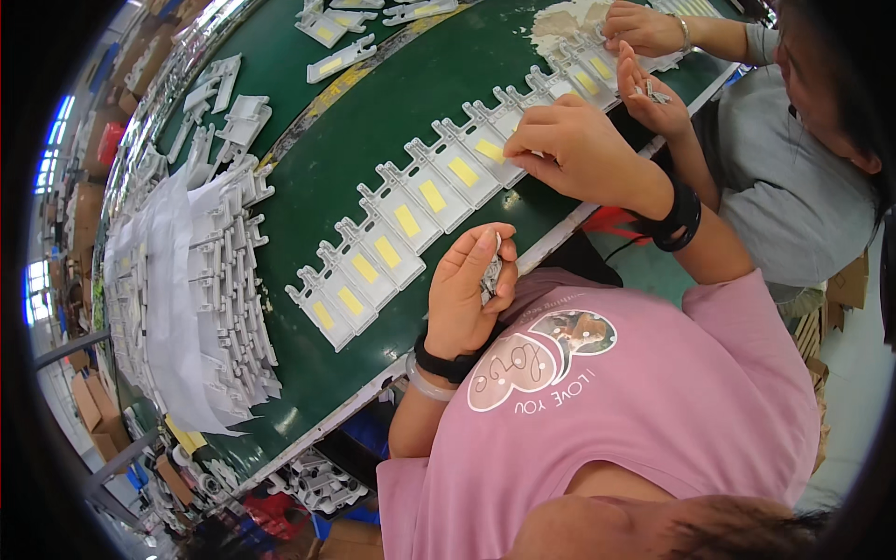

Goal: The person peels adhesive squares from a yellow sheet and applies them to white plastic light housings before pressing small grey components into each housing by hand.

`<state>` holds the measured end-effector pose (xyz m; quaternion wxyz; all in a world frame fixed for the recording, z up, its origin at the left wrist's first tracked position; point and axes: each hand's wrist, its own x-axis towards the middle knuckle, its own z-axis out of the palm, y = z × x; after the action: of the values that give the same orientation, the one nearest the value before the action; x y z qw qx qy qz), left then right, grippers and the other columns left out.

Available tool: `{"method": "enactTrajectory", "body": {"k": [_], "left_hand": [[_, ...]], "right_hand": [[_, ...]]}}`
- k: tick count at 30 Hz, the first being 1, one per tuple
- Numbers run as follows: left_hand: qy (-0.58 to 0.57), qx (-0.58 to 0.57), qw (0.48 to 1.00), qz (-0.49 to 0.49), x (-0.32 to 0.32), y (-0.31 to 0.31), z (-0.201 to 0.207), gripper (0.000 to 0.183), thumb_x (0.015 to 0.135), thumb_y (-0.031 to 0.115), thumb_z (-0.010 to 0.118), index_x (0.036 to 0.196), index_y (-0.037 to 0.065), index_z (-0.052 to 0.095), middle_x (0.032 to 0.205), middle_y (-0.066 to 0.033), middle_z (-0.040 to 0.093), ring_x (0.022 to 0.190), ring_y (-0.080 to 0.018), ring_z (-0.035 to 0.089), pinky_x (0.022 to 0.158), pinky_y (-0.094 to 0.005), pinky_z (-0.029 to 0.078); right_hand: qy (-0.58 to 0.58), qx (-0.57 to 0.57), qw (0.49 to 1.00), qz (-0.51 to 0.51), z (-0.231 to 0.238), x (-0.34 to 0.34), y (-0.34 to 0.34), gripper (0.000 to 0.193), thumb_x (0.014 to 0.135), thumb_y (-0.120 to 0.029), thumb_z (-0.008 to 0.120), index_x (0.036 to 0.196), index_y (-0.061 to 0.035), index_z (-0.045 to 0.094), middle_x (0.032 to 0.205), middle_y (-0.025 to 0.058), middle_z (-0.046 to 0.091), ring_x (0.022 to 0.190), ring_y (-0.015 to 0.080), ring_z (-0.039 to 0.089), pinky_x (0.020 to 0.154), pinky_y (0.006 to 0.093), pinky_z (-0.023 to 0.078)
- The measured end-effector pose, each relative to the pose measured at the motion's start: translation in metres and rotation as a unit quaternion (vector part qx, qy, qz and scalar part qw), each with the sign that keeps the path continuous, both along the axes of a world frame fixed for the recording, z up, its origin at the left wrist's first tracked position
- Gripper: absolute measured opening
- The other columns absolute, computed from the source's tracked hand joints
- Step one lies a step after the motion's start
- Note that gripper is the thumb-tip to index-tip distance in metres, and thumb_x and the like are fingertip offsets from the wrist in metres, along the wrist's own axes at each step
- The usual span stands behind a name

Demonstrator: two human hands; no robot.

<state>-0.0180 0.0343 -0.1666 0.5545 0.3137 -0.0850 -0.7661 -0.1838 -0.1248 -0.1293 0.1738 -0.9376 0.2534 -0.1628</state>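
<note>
A long row of flat white plastic panels (pixel 427 231) lies edge to edge on the green table, each with a clip-like end on its far side. Most visible ones carry a yellow rectangular label (pixel 462 172). Over the row, my right hand (pixel 588 154) has its fingertips pinched together just above a panel, beside a yellow label; anything between them is hidden. My left hand (pixel 473 280) is closed around several small grey-white parts (pixel 492 273), held near the table's front edge. Their exact kind cannot be made out.
At the left stands a tall stack of similar panels (pixel 238 299) with white paper sheets (pixel 177 308). Loose panels (pixel 341 59) lie at the back. On the right a co-worker's hands (pixel 653 103) reach over the row's far end, one holding small parts. The green table (pixel 317 177) has a pale front edge.
</note>
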Motion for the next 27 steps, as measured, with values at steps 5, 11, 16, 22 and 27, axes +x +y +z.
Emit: {"method": "enactTrajectory", "body": {"k": [5,11,16,22,27], "left_hand": [[-0.021,0.009,1.000,-0.018,-0.002,0.000,0.002,0.021,0.100,0.016,0.047,0.112,0.001,0.056,0.089,-0.0040,0.055,0.058,-0.0073,0.046,0.041,-0.0178,0.028],[-0.010,-0.003,1.000,-0.020,-0.002,0.000,-0.001,0.022,0.100,0.016,0.047,0.112,0.001,0.056,0.089,-0.0038,0.055,0.058,-0.0075,0.046,0.041,-0.0178,0.028],[-0.013,-0.001,1.000,-0.021,-0.001,0.001,-0.001,0.022,0.100,0.016,0.047,0.113,0.001,0.056,0.089,-0.0038,0.055,0.058,-0.0076,0.046,0.041,-0.0179,0.029],[-0.019,-0.005,1.000,-0.019,-0.003,-0.002,0.001,0.022,0.099,0.014,0.048,0.115,0.001,0.055,0.091,-0.0046,0.056,0.059,-0.0081,0.047,0.041,-0.0174,0.029],[-0.007,-0.008,1.000,-0.026,-0.003,0.000,-0.001,0.022,0.097,0.012,0.050,0.116,0.001,0.055,0.092,-0.0051,0.056,0.060,-0.0081,0.049,0.040,-0.0169,0.030]], "right_hand": [[0.005,-0.244,0.969,-0.045,-0.021,-0.002,-0.014,0.012,0.075,-0.008,0.061,0.086,-0.0100,0.065,0.085,0.0037,0.057,0.078,0.0192,0.058,0.072,0.0337,0.039],[0.047,-0.258,0.963,-0.054,-0.027,-0.002,-0.012,0.013,0.074,-0.006,0.057,0.086,-0.0091,0.062,0.086,0.0043,0.055,0.080,0.0198,0.058,0.073,0.0338,0.040],[0.088,-0.166,0.980,-0.060,-0.028,-0.001,-0.007,0.035,0.074,0.002,0.056,0.108,-0.0061,0.061,0.096,0.0072,0.057,0.091,0.0227,0.057,0.080,0.0353,0.038],[0.074,-0.076,0.994,-0.037,-0.031,-0.012,-0.024,0.039,0.079,0.001,0.054,0.117,-0.0081,0.060,0.099,0.0082,0.058,0.091,0.0240,0.057,0.083,0.0367,0.038],[0.045,-0.057,0.997,-0.029,-0.033,-0.018,-0.024,0.040,0.082,0.001,0.053,0.119,-0.0119,0.061,0.099,0.0080,0.058,0.091,0.0238,0.057,0.085,0.0367,0.037]]}}
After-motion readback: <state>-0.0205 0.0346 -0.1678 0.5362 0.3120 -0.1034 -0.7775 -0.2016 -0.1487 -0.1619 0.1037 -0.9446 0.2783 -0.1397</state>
